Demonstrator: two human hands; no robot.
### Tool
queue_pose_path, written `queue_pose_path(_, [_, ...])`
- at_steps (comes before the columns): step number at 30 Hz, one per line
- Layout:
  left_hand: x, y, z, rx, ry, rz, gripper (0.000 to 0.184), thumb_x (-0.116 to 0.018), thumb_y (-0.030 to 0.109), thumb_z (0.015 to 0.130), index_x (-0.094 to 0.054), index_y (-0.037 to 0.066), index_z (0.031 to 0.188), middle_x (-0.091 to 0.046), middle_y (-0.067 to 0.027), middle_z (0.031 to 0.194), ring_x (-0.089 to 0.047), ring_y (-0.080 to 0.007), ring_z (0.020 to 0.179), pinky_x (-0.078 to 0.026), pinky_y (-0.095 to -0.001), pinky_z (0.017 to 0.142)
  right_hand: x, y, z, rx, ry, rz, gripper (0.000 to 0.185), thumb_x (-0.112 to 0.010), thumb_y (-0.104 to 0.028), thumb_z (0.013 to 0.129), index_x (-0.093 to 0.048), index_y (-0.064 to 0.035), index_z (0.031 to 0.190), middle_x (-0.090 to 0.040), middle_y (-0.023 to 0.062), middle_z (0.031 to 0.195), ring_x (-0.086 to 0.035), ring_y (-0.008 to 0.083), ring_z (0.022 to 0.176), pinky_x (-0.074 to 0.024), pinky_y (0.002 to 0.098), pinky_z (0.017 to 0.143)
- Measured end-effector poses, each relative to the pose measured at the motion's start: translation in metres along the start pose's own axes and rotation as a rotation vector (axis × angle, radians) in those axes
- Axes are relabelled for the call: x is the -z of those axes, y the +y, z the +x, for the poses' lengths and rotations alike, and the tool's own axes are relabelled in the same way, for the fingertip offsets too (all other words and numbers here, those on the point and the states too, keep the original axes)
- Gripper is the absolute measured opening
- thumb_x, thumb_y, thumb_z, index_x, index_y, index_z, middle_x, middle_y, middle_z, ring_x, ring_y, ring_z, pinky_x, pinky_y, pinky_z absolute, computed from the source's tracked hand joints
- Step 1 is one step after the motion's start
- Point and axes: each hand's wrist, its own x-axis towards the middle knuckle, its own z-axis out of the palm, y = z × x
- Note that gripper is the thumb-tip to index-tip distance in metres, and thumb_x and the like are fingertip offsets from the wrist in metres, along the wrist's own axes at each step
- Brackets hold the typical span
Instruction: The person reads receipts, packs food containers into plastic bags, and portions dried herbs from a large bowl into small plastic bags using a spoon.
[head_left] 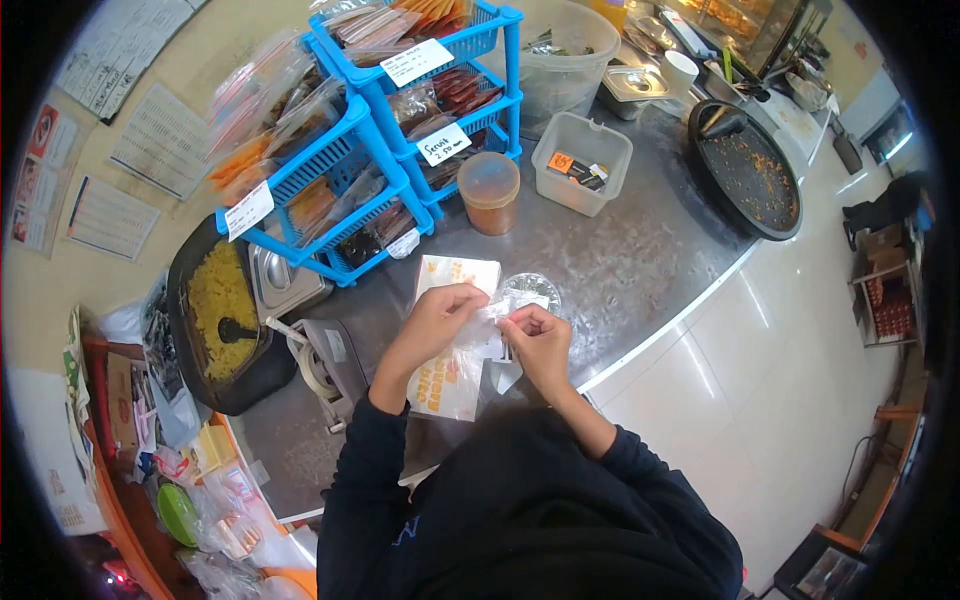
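Note:
My left hand and my right hand are close together over the counter, fingers pinched. Between them is a thin, whitish, see-through plastic bag; its exact shape is hard to make out. Beneath my hands lies white packaging with orange print, and another piece with the same print shows above my left hand. Just behind my right hand sits a round clear container, partly covered.
Blue stacked baskets hold bagged goods. A jar, a square plastic tub and a large dark pan stand on the counter. To the left are a tape dispenser and a tray of yellow food.

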Motion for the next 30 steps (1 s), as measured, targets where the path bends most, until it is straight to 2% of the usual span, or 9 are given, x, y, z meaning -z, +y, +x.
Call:
queue_pose_path(6, [0.008, -0.005, -0.004, 0.117, -0.113, -0.109, 0.016, -0.053, -0.002, 0.083, -0.061, -0.004, 0.097, -0.063, -0.0052, 0.094, -0.058, -0.0085, 0.087, -0.045, -0.0211, 0.077, 0.002, -0.005, -0.005, 0.059, -0.025, -0.093, 0.01, -0.07, -0.008, 0.076, -0.065, -0.0006, 0.074, -0.062, 0.0021, 0.059, -0.054, 0.0036, 0.052, -0.0409, 0.0186, 0.049])
queue_pose_path(12, [0.009, -0.017, -0.004, 0.091, -0.12, -0.117, 0.019, -0.053, -0.001, 0.082, -0.059, -0.005, 0.1, -0.064, -0.0066, 0.094, -0.059, -0.0108, 0.085, -0.046, -0.0239, 0.074, 0.001, -0.001, -0.002, 0.001, -0.04, -0.04, 0.008, -0.07, -0.007, 0.076, -0.065, -0.001, 0.074, -0.062, 0.0011, 0.059, -0.053, 0.0036, 0.053, -0.0405, 0.019, 0.049])
queue_pose_path(15, [0.006, 0.001, -0.009, 0.162, -0.064, -0.056, 0.015, -0.054, 0.001, 0.083, -0.059, -0.006, 0.095, -0.065, -0.0068, 0.092, -0.06, -0.0106, 0.083, -0.047, -0.0248, 0.072, 0.003, -0.007, -0.001, 0.035, -0.1, -0.062, 0.012, -0.071, -0.011, 0.076, -0.064, -0.0009, 0.076, -0.062, 0.004, 0.06, -0.055, 0.007, 0.051, -0.0419, 0.0213, 0.048])
queue_pose_path(18, [-0.015, 0.033, -0.022, 0.131, 0.164, 0.3, 0.015, -0.057, 0.002, 0.082, -0.06, -0.001, 0.096, -0.064, -0.0089, 0.092, -0.061, -0.0171, 0.082, -0.046, -0.0287, 0.076, 0.019, -0.037, -0.003, 0.257, -0.195, -0.54, 0.015, -0.068, -0.015, 0.077, -0.061, -0.001, 0.079, -0.061, 0.0073, 0.064, -0.057, 0.0161, 0.051, -0.0445, 0.0275, 0.049])
queue_pose_path(21, [-0.044, 0.046, -0.031, -0.282, 0.418, 0.656, 0.01, -0.06, 0.006, 0.08, -0.059, 0.001, 0.088, -0.061, -0.0126, 0.086, -0.059, -0.0272, 0.081, -0.044, -0.0338, 0.074, 0.037, -0.055, -0.013, 0.418, -0.226, -0.798, 0.015, -0.065, -0.014, 0.079, -0.057, -0.0022, 0.084, -0.057, 0.0102, 0.07, -0.057, 0.0245, 0.056, -0.0457, 0.0336, 0.051])
queue_pose_path(24, [-0.055, 0.058, -0.026, -0.316, 0.512, 0.693, 0.009, -0.061, 0.007, 0.079, -0.057, 0.001, 0.084, -0.059, -0.0144, 0.083, -0.056, -0.0333, 0.082, -0.043, -0.0372, 0.074, 0.045, -0.066, -0.017, 0.602, -0.235, -0.881, 0.011, -0.064, -0.008, 0.077, -0.055, -0.0037, 0.083, -0.055, 0.0092, 0.072, -0.058, 0.0259, 0.059, -0.0451, 0.0343, 0.052])
queue_pose_path(28, [-0.059, 0.047, -0.019, -0.292, 0.547, 0.426, 0.008, -0.062, 0.007, 0.081, -0.059, 0.0, 0.086, -0.062, -0.0105, 0.082, -0.06, -0.0219, 0.078, -0.044, -0.0301, 0.073, 0.051, -0.082, -0.007, 0.851, -0.366, -0.845, 0.013, -0.066, -0.005, 0.075, -0.055, -0.0046, 0.08, -0.053, 0.0095, 0.071, -0.056, 0.0261, 0.059, -0.0442, 0.0351, 0.052])
queue_pose_path(29, [-0.058, 0.045, -0.018, -0.26, 0.507, 0.288, 0.01, -0.061, 0.008, 0.083, -0.061, -0.001, 0.087, -0.064, -0.0063, 0.083, -0.059, -0.0141, 0.079, -0.044, -0.0261, 0.074, 0.048, -0.084, -0.002, 0.909, -0.394, -0.794, 0.014, -0.067, -0.005, 0.074, -0.054, -0.0048, 0.079, -0.053, 0.0098, 0.071, -0.056, 0.0264, 0.059, -0.044, 0.0352, 0.052])
queue_pose_path(30, [-0.058, 0.039, -0.018, -0.201, 0.474, 0.185, 0.01, -0.061, 0.008, 0.083, -0.061, -0.001, 0.088, -0.064, -0.0069, 0.084, -0.06, -0.014, 0.079, -0.044, -0.0268, 0.076, 0.046, -0.085, 0.004, 0.968, -0.418, -0.741, 0.014, -0.067, -0.004, 0.073, -0.054, -0.0049, 0.079, -0.053, 0.01, 0.071, -0.055, 0.0267, 0.059, -0.0438, 0.0353, 0.052])
